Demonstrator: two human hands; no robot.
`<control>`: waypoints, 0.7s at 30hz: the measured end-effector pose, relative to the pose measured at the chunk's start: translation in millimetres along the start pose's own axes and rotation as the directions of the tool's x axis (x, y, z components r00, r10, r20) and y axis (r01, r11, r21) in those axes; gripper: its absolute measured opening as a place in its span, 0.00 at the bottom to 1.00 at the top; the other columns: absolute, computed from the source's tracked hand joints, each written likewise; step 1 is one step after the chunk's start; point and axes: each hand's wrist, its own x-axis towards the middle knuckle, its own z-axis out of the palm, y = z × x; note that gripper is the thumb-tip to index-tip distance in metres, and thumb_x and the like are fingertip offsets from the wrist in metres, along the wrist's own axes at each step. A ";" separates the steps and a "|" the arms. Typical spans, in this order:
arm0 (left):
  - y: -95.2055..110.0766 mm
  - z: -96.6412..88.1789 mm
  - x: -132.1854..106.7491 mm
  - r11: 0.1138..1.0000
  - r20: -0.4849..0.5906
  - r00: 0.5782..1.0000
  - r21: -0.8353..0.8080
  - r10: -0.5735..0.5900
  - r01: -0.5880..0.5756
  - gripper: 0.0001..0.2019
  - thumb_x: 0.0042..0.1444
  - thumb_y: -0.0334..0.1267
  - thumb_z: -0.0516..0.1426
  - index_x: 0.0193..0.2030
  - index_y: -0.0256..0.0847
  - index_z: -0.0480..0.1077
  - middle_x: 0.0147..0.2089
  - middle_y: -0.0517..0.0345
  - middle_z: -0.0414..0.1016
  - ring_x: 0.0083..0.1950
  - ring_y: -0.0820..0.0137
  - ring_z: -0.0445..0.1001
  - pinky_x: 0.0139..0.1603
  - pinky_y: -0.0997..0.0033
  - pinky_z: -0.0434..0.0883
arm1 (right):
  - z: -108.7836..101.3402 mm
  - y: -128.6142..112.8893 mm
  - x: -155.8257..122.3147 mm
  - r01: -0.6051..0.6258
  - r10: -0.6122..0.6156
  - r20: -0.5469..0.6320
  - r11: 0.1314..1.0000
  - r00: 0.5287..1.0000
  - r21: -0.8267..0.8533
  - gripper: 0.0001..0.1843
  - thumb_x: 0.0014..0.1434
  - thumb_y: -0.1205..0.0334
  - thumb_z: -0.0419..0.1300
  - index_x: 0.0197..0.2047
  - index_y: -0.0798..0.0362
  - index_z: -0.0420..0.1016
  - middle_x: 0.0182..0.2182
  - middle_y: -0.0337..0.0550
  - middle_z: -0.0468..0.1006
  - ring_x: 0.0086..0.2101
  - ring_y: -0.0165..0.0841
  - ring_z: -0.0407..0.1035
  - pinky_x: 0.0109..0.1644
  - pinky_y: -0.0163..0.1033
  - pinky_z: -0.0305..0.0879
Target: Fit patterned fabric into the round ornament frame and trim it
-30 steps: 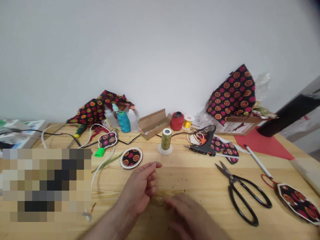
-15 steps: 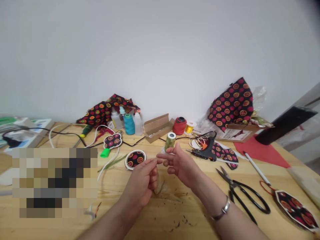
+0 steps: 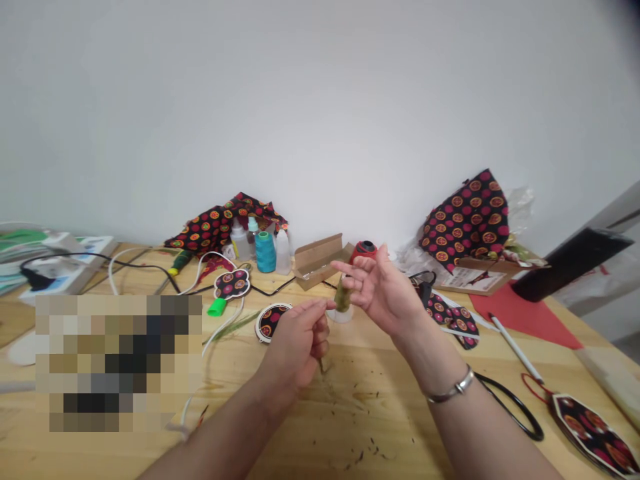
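Observation:
Low over the middle of the table, my left hand point(image 3: 303, 337) is closed in a pinch, thumb against forefinger. A thin olive strand of thread point(image 3: 321, 367) hangs below its curled fingers. To the right and slightly higher, my right hand point(image 3: 377, 290) is open with its fingers spread, and I see nothing held in it. Behind its fingertips stands a green thread spool point(image 3: 343, 299), partly covered by them. A round framed piece of patterned fabric point(image 3: 269, 321) lies just beyond my left hand, which hides part of it.
Farther back are a teal thread cone point(image 3: 265, 253), a narrow open cardboard box point(image 3: 320, 260) and a red thread cone point(image 3: 362, 251). At right lie black-handled scissors point(image 3: 520, 407), a white pen point(image 3: 517, 350) and an octagonal fabric piece point(image 3: 590, 427). White cable point(image 3: 200, 360) runs along the left.
My right hand has moved up and away from my left hand, its fingers spreading; the two were touching or nearly so. It now covers part of the red cone. The view has shifted slightly.

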 end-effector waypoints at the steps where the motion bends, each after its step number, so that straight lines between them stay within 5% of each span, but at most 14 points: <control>1: 0.0 0.8 -0.1 1.000 0.006 1.000 -0.001 0.001 -0.001 0.06 0.45 0.35 0.61 0.28 0.34 0.71 0.15 0.74 0.52 0.15 0.85 0.44 0.16 0.82 0.41 | -1.4 -4.7 0.6 0.017 -0.017 -0.003 1.000 1.000 -0.003 0.27 0.65 0.42 0.41 0.29 0.54 0.65 0.40 0.54 0.77 0.24 0.26 0.66 0.18 0.27 0.53; 10: -3.4 -3.1 -9.6 0.999 0.013 0.999 -0.001 -0.042 0.042 0.08 0.45 0.36 0.62 0.29 0.34 0.70 0.15 0.74 0.53 0.15 0.85 0.44 0.16 0.82 0.42 | -13.1 -38.3 -13.9 0.244 -0.245 -0.018 0.968 0.969 -0.053 0.26 0.62 0.40 0.47 0.28 0.54 0.67 0.42 0.54 0.76 0.28 0.27 0.68 0.19 0.27 0.56; 15: -7.8 -15.1 -28.8 0.994 0.012 0.994 0.015 -0.111 0.111 0.11 0.42 0.38 0.65 0.29 0.35 0.70 0.15 0.74 0.52 0.16 0.85 0.45 0.16 0.83 0.42 | -11.1 -49.9 -34.5 0.384 -0.390 -0.003 0.907 0.921 -0.173 0.25 0.52 0.36 0.57 0.27 0.53 0.69 0.45 0.53 0.76 0.25 0.26 0.65 0.18 0.28 0.54; 21: -10.7 -29.3 -57.5 0.975 0.000 0.975 0.024 -0.222 0.221 0.13 0.41 0.42 0.67 0.28 0.35 0.71 0.15 0.73 0.53 0.16 0.85 0.46 0.15 0.81 0.43 | -3.6 -59.3 -60.8 0.506 -0.513 0.054 0.816 0.857 -0.278 0.23 0.58 0.39 0.53 0.29 0.51 0.71 0.46 0.51 0.75 0.26 0.27 0.65 0.20 0.30 0.54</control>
